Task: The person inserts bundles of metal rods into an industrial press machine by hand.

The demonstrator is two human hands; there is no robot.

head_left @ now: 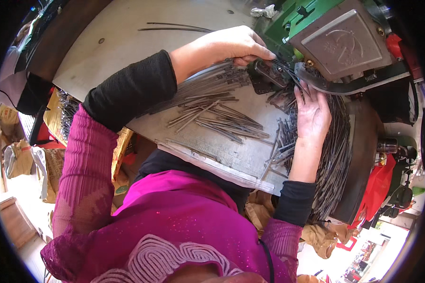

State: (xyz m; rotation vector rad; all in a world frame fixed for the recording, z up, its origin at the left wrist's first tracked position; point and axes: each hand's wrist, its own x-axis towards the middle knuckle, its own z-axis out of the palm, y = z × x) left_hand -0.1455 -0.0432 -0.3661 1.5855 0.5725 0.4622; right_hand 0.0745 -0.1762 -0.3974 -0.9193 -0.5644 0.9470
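Note:
My left hand (243, 43) is closed, its thumb and fingers pinching the upper end of a few thin dark metal rods (286, 69) beside the green machine (288, 21). At the lower end of those rods, my right hand (312, 111) has its palm turned up and its fingertips closed on them, partly under the machine's curved dark bar (354, 86). Between the hands sits a small dark metal fixture (265, 75). Loose rods (217, 115) lie on the pale worktable (174, 146) below my left forearm, some in a neat row, others crossed.
A large heap of similar rods (333, 160) lies to the right of my right forearm. Two long rods (174, 28) rest at the far left of the table. The machine's grey cover plate (342, 40) overhangs the work spot. Paper sacks (49, 170) stand on the left.

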